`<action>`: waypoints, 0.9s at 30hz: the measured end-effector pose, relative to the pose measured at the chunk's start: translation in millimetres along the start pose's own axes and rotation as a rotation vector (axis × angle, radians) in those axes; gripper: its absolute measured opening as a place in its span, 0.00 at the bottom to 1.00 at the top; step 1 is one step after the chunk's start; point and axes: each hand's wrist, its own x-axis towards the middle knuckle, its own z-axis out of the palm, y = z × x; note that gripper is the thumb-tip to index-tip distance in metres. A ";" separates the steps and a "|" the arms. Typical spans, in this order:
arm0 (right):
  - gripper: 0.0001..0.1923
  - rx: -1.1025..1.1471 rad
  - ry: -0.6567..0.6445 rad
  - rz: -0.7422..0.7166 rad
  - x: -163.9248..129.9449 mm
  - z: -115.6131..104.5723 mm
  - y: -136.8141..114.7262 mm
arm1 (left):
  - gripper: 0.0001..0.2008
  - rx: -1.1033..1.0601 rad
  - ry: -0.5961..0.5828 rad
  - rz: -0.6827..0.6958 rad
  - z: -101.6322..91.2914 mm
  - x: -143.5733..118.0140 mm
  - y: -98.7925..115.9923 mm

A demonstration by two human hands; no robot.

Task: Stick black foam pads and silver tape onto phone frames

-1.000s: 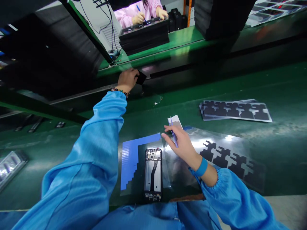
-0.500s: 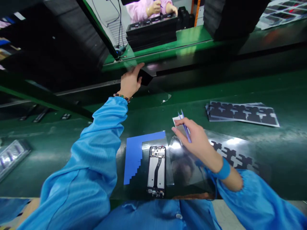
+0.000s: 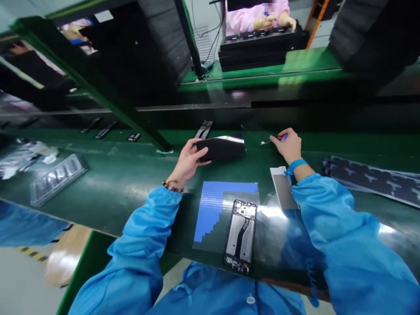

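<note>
The left hand (image 3: pixel 187 161) has come back from the far rail, where half a second ago it was closing on a dark piece, and now holds a black phone-sized panel (image 3: pixel 221 148) low over the green tabletop (image 3: pixel 108 192), fingers clamped along the panel's left end with the thumb on top; the panel lies roughly level, its glossy upper edge catching light. The right hand (image 3: pixel 289 145) has moved too: a second ago it hovered over the clear film near the open phone frame (image 3: pixel 241 234), and now it reaches out at about 1 o'clock from that frame, fingers pinched together on blue tweezers (image 3: pixel 284 137) whose tip meets a small pale scrap (image 3: pixel 264 142) on the tabletop, just right of the panel. So the fetched panel has reached the working area, at 12 o'clock from the frame and clear of it, while the tweezers tend to something tiny beside it. The frame itself has stayed put, lying face-open on a blue stepped sheet (image 3: pixel 213 205) close to the person's body. A grey strip (image 3: pixel 282 186) lies by the right wrist, and sheets of black die-cut pads (image 3: pixel 370 179) sit at 3 o'clock. At 9 o'clock lies a clear blister tray (image 3: pixel 55 177). Across the line, a co-worker in a pink sleeve (image 3: pixel 249 15) works over stacked black trays (image 3: pixel 256 46).
</note>
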 end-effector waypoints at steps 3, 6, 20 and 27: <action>0.15 0.009 0.056 0.055 14.7 13.1 4.9 | 0.35 -0.045 -0.018 -0.024 -4.1 -18.8 -9.5; 0.12 -0.009 0.065 0.081 25.2 15.1 4.2 | 0.36 -0.089 -0.031 -0.039 -7.5 -21.2 -14.4; 0.13 0.366 -0.033 -0.482 -13.3 -51.8 -81.1 | 0.26 -0.341 0.026 -0.121 -24.4 -7.4 -30.2; 0.17 0.723 -0.287 -0.510 -106.9 -119.9 -146.3 | 0.26 -0.399 -0.092 -0.193 -22.3 -9.9 -32.7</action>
